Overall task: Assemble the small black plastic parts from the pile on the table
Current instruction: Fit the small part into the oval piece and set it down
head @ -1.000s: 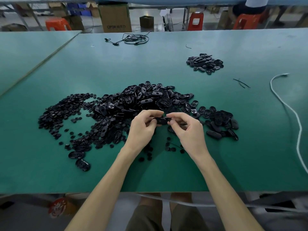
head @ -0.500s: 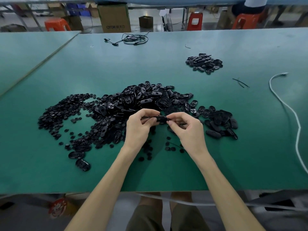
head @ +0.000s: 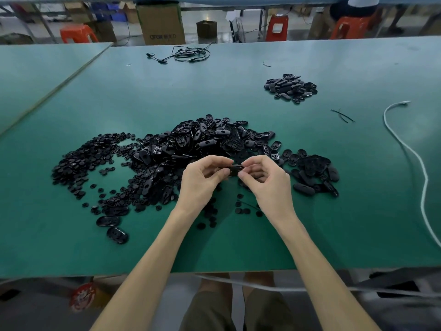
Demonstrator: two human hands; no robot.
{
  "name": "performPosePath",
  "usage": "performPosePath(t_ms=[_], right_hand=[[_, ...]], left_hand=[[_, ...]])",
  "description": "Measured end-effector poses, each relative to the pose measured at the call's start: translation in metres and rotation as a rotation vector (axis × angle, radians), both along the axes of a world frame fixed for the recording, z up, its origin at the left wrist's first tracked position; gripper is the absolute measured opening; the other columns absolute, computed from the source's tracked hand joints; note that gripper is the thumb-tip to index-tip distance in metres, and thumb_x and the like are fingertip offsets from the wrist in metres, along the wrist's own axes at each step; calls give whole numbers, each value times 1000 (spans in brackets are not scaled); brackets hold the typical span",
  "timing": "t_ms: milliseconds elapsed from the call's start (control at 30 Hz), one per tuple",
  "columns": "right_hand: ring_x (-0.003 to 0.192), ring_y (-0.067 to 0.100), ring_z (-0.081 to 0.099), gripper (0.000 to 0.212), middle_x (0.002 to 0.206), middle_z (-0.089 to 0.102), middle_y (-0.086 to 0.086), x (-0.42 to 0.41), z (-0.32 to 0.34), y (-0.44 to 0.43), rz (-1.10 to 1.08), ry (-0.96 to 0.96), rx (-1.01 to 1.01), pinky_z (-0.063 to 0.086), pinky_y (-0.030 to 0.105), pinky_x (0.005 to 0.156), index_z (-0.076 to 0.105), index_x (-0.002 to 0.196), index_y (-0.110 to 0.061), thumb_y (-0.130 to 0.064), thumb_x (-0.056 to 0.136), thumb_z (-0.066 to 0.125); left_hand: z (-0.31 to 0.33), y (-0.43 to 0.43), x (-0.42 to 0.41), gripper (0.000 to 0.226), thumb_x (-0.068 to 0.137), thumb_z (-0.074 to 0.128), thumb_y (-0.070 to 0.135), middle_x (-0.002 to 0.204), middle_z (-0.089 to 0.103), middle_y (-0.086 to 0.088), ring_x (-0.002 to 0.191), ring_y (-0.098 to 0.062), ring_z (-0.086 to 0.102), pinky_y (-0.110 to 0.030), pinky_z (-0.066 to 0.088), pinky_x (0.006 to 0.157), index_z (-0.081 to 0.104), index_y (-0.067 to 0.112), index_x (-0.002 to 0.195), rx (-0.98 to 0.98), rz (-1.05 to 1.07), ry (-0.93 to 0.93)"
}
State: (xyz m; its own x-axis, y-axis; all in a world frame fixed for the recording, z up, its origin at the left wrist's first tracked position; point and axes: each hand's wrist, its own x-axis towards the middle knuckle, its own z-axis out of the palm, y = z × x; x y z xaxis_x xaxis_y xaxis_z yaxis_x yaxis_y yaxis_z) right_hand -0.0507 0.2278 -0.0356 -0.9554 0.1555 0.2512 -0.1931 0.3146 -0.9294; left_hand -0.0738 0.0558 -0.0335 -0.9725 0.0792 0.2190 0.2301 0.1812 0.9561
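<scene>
From the head camera, both bare hands meet just above the green table (head: 238,247), near its front edge. The left hand (head: 202,180) and the right hand (head: 267,180) pinch one small black part (head: 235,170) between them, each gripping an end with thumb and fingertips, the other fingers curled loosely. The part is held in the air in front of the big pile (head: 195,149).

That pile of oval black shells sits at the middle of the table, just beyond the hands. To its left spreads a flatter scatter of small round pieces (head: 86,158). To the right of the hands lies a smaller cluster of oval shells (head: 312,173). A few loose round pieces (head: 241,210) lie on the table under and between the wrists, and two oval shells (head: 112,226) rest apart at the near left.

Far right on the table is a separate small heap (head: 291,88). A white cord (head: 417,163) curves along the right side, and a black cable (head: 188,54) is coiled at the far edge. A cardboard box (head: 161,23) and orange stools (head: 77,33) stand on the floor beyond.
</scene>
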Motion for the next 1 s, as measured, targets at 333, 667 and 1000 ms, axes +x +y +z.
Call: performPosePath(t_ms=[333, 667, 1000], right_hand=[[85, 6, 71, 15, 88, 76, -14, 1, 0, 0, -19, -10, 79, 57, 20, 80, 78, 93, -25, -10, 90, 79], [84, 5, 70, 14, 92, 75, -11, 1, 1, 0, -10, -19, 83, 58, 24, 81, 78, 92, -24, -11, 90, 80], [82, 11, 66, 15, 91, 66, -5, 3, 4, -1, -18, 62, 81, 52, 19, 74, 76, 88, -21, -7, 89, 80]], left_hand=[[0, 0, 2, 23, 87, 79, -3, 104, 80, 3, 99, -14, 76, -26, 58, 93, 78, 9, 106, 1, -64, 18], [-2, 0, 1, 21, 86, 81, 0, 100, 80, 4, 96, -14, 77, -24, 59, 90, 79, 11, 104, 15, -91, 26], [-2, -2, -1, 22, 83, 84, 0, 102, 80, -2, 97, -17, 77, -22, 58, 88, 78, 7, 103, 133, -120, 0]])
